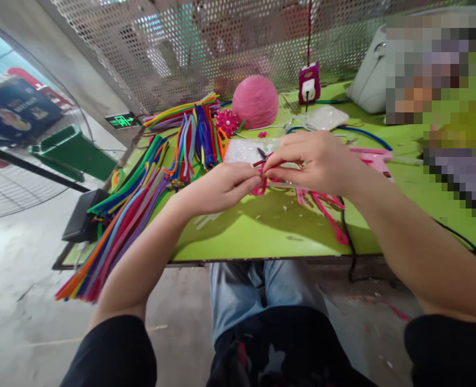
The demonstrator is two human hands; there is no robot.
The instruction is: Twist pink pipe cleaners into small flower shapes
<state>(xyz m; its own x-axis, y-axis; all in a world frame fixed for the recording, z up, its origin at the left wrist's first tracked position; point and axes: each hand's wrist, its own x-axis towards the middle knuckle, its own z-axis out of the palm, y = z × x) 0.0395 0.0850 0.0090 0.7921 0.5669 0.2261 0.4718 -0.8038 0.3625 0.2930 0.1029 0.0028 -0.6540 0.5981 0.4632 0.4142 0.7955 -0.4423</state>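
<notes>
Above the green table (238,236), my left hand (230,184) and my right hand (308,161) meet fingertip to fingertip. Between them is a bent pink pipe cleaner (261,188), pinched by both hands. The fingers hide part of it. More pink pipe cleaners (326,212) lie beneath and to the right of my right hand. Just behind the fingertips, a dark pointed tool tip (261,153) shows; its kind is hard to make out. A pink glue gun (373,160) lies partly behind my right wrist.
Bundles of coloured pipe cleaners (141,199) cover the table's left side, some overhanging the front edge. A pink ball (256,101) and a pink beaded flower (226,122) stand at the back. A black cable (347,242) runs over the front edge. A fan (32,161) stands left.
</notes>
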